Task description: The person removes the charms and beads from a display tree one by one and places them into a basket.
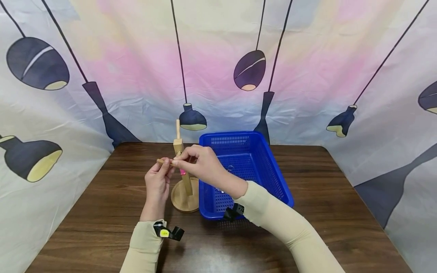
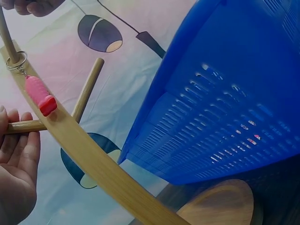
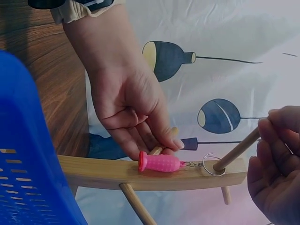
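Observation:
A wooden peg stand point(image 1: 187, 185) with a curved post rises from a round base beside the blue basket. A pink keychain point(image 3: 161, 162) lies along the post, its metal ring looped around the foot of an upper peg point(image 3: 239, 149). With thumb and fingertips my right hand point(image 3: 279, 161) pinches that peg's free end; in the head view the right hand point(image 1: 205, 165) reaches across the basket. Lower down, my left hand point(image 1: 157, 180) holds another peg point(image 2: 28, 126) between thumb and fingers, partly behind the post in the right wrist view.
The blue plastic basket point(image 1: 278, 178) stands just right of the stand, with a few small shiny items at its bottom. Underneath is a dark wooden table point(image 1: 327, 212). Behind it hangs a cloth point(image 1: 218, 83) printed with lamps.

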`<state>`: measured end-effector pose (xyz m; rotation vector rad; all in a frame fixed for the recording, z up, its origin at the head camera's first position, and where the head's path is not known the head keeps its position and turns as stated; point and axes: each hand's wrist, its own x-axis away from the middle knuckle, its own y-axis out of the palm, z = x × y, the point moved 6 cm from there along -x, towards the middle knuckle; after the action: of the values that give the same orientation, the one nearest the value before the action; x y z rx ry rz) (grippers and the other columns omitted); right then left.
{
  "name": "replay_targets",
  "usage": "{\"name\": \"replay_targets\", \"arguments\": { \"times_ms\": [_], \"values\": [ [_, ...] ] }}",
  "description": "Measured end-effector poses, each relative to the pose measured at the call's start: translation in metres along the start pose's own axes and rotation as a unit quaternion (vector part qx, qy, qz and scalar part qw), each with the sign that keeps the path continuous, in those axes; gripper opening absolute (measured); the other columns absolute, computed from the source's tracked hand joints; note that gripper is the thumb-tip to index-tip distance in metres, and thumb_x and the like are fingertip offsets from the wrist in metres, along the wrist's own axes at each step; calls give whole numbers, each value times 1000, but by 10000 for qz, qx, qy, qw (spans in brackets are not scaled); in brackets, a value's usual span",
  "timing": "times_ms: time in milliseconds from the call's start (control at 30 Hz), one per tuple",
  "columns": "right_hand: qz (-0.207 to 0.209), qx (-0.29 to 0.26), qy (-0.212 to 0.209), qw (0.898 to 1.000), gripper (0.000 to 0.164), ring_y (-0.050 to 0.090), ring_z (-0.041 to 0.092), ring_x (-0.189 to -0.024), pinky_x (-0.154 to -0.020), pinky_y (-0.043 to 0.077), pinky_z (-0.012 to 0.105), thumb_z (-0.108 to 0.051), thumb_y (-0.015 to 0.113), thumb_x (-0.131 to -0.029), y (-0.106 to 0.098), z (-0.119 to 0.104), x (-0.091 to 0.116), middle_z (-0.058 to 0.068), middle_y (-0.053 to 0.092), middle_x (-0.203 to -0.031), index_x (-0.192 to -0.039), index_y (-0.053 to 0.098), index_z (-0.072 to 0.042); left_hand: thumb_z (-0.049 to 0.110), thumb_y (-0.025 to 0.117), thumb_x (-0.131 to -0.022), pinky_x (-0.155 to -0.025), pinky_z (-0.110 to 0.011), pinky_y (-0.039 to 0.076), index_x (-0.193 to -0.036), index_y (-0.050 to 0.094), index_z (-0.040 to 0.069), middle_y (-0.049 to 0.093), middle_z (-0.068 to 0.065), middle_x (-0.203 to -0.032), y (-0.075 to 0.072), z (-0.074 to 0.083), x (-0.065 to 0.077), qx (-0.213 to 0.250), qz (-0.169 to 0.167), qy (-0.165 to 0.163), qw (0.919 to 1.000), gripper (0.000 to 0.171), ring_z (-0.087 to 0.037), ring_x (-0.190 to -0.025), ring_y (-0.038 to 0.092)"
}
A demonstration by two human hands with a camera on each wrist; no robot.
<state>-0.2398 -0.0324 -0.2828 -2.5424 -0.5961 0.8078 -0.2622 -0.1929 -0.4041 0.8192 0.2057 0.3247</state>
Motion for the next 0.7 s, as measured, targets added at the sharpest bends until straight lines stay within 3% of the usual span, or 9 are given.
{"name": "replay_targets", "arguments": {
  "times_ms": [200,367,533,700],
  "values": [
    [-36,14,-46,10000,12,52,-2,-68,-59,47,12,-15,76,-93,0,1,-1,12,75,-94,-88,76,-4,4,72,-92,-68,-16,64,-81,71,5,74,-1,-75,-2,0,0,-297,30,245,9993,11,-6,-72,75],
    [-311,21,-16,9995,11,53,-2,-66,-58,47,13,-17,75,-95,-1,1,-3,11,76,-93,-94,76,-6,2,70,-94,-69,-15,64,-82,72,5,74,-1,-75,-2,2,0,-518,26,438,9977,13,-5,-72,74],
    [-462,-253,302,9982,16,58,0,-72,-65,52,14,-18,71,-97,-5,5,-5,12,75,-98,-108,75,-6,3,69,-95,-69,-15,64,-80,72,8,73,0,-74,-2,3,-1,-700,5,553,9960,16,-5,-71,73],
    [-172,-664,702,9952,20,61,4,-81,-71,54,16,-18,69,-99,-10,16,-7,15,74,-106,-114,73,-5,5,72,-94,-70,-16,64,-83,71,6,73,0,-75,-3,3,-1,-753,-7,621,9952,11,-5,-72,72]
  ]
}}
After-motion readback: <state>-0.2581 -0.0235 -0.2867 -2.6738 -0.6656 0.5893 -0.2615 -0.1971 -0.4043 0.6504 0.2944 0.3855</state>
